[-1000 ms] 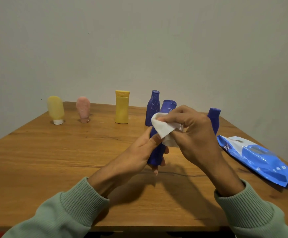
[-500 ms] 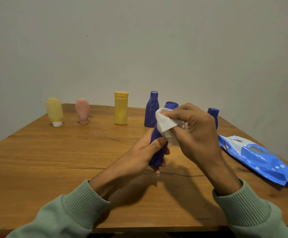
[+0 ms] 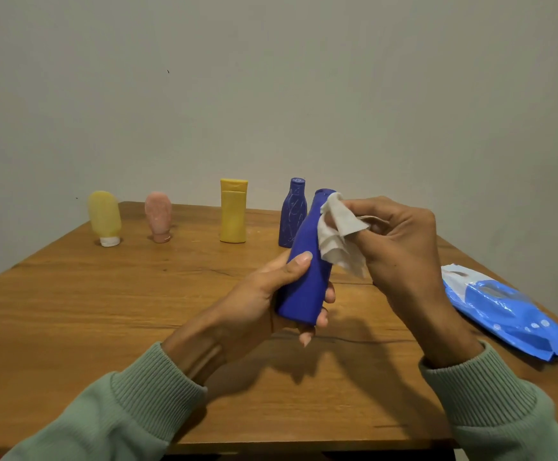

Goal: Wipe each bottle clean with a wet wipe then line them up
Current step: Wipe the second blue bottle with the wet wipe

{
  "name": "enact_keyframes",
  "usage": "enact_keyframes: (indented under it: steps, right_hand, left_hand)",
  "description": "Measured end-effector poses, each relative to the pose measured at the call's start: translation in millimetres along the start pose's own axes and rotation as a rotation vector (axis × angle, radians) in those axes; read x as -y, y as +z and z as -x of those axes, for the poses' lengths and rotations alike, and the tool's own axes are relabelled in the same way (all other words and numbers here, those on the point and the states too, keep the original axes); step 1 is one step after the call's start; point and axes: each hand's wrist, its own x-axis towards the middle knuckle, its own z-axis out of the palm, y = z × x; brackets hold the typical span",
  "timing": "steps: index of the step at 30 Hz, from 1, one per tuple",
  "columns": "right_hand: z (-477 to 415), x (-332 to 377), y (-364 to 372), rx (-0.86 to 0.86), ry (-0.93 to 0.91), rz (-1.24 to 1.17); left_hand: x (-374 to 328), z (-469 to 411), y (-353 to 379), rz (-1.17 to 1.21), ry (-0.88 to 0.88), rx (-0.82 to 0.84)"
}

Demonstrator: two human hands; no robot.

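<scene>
My left hand (image 3: 257, 297) grips the lower body of a blue bottle (image 3: 307, 271), held tilted above the table. My right hand (image 3: 400, 241) pinches a white wet wipe (image 3: 339, 237) against the bottle's upper right side, near its neck. Along the back of the table stand a pale yellow tube (image 3: 104, 217), a pink tube (image 3: 158, 217), a yellow bottle (image 3: 233, 211) and a second blue bottle (image 3: 292, 212). My right hand hides the third blue bottle that the earlier frames show.
A blue pack of wet wipes (image 3: 510, 311) lies at the right edge of the wooden table (image 3: 104, 311). A plain wall rises just behind the table. My green sleeves cross the near edge.
The wipe has slid from the front of the bottle round to its right side. My right hand moved right with it, baring more of the blue body. My left grip is unchanged.
</scene>
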Motion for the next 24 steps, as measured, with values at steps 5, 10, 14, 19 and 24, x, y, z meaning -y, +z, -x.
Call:
enact_keyframes:
  steps: [5,10,14,19,24]
  right_hand:
    - [0.0,3.1,-2.9,0.106,0.077,-0.031]
    - [-3.1,2.0,-8.5,0.116,0.079,-0.029]
    - [-2.5,3.5,-7.3,0.02,0.016,-0.008]
    - [0.5,1.4,-3.2,0.086,-0.135,0.302]
    - [5.4,0.7,4.1,-0.05,-0.253,0.468]
  left_hand:
    - [-0.7,1.0,0.7,0.131,0.011,0.027]
    - [-1.6,1.5,-1.5,0.048,-0.015,0.029]
    - [-0.1,2.1,-1.5,-0.149,-0.035,-0.015]
    - [2.2,0.1,3.3,-0.46,-0.007,-0.184]
    - [5.7,-0.6,5.6,-0.669,0.044,-0.273]
